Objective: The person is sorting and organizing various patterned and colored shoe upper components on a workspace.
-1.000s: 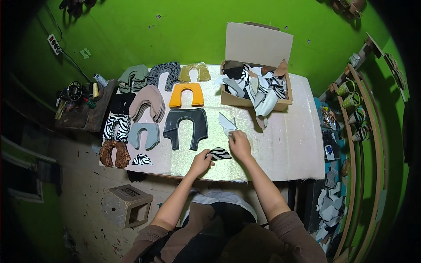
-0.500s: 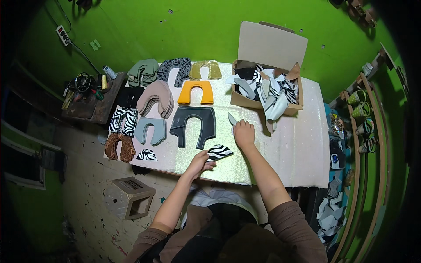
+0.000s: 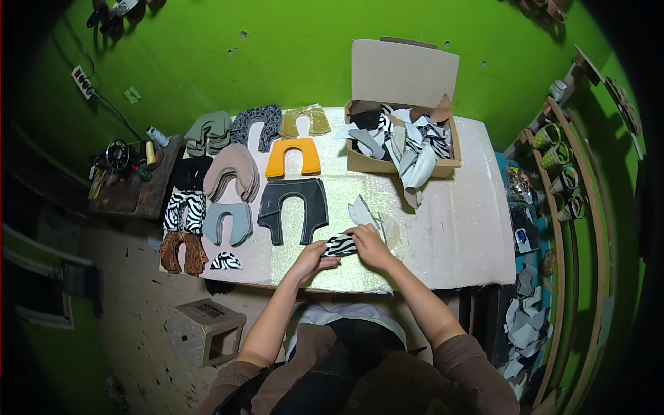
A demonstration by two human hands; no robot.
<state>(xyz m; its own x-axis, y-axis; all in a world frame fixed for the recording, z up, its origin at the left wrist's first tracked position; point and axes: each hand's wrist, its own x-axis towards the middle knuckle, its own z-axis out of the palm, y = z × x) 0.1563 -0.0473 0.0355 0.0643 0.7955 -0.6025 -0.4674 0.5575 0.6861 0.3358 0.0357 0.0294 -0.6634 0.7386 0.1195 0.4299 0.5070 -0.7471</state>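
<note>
A zebra-striped piece of material (image 3: 340, 245) is held between my two hands above the table's front part. My left hand (image 3: 308, 264) closes on its left end, thumb on top and fingers underneath. At the right end, my right hand (image 3: 370, 246) grips the piece with bent fingers. Pale grey-white scraps (image 3: 360, 210) lie just beyond my right hand. A dark grey U-shaped stack (image 3: 274, 207) lies to the left of them. Another small zebra-striped piece (image 3: 226, 261) rests near the table's front left edge.
An open cardboard box (image 3: 404, 164) full of scraps stands at the back right of the table (image 3: 477, 228). Stacks of U-shaped pieces, including an orange one (image 3: 275, 164), fill the left side. A wooden stool (image 3: 207, 328) is on the floor; a sewing machine (image 3: 119, 155) stands left.
My right hand has left the grey scrap and come nearer, taking hold of the zebra-striped piece. My left hand keeps its hold. The view has shifted slightly.
</note>
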